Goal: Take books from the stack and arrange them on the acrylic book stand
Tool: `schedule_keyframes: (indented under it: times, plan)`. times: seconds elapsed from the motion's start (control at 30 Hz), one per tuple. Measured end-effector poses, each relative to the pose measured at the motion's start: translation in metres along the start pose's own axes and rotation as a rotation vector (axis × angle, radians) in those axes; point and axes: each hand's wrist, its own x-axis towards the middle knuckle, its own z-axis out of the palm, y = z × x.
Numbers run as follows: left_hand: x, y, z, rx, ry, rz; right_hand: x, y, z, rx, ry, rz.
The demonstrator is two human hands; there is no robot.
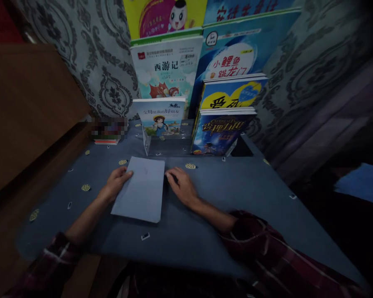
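Observation:
A thin booklet with a plain pale cover (139, 190) is tilted a little over the grey-blue table. My left hand (116, 182) grips its left edge, thumb on top and fingers behind. Just off the booklet's right edge is my right hand (183, 186), its fingers curled in and thumb close to the index finger. Whether anything small sits between those fingertips is hidden. Behind the booklet, a clear stand (146, 145) carries a small picture book (161, 118) with a girl in a yellow hat.
Tiered upright books rise at the back, among them a pale green one (168, 70) and a dark blue one (220, 132). A short stack of books (107, 138) lies at the back left. A wooden cabinet (31, 111) flanks the table (236, 186), patterned with pineapples.

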Motion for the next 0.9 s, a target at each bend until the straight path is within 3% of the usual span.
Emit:
schedule_keyframes:
  times: [0.07, 0.23, 0.3, 0.47, 0.67, 0.9]
  plan:
    - [0.009, 0.005, 0.007, 0.177, -0.004, 0.045, 0.002, 0.003, -0.002, 0.018, 0.028, 0.019]
    - [0.010, 0.015, 0.011, 1.063, 0.108, 0.282, 0.004, 0.008, -0.003, -0.006, -0.005, 0.079]
    - [0.012, 0.016, 0.011, 1.197, 0.138, 0.384, 0.004, 0.006, -0.003, -0.025, 0.003, 0.060]
    - [0.037, -0.003, 0.014, 1.034, 0.022, 0.700, 0.009, -0.011, -0.002, -0.196, -0.001, -0.128]
    - [0.049, -0.031, 0.019, 1.015, 0.022, 0.786, 0.030, -0.031, 0.003, -0.266, 0.061, -0.108]
    - [0.051, -0.039, 0.019, 0.982, 0.042, 0.786, 0.040, -0.036, 0.043, -0.204, -0.306, -0.197]
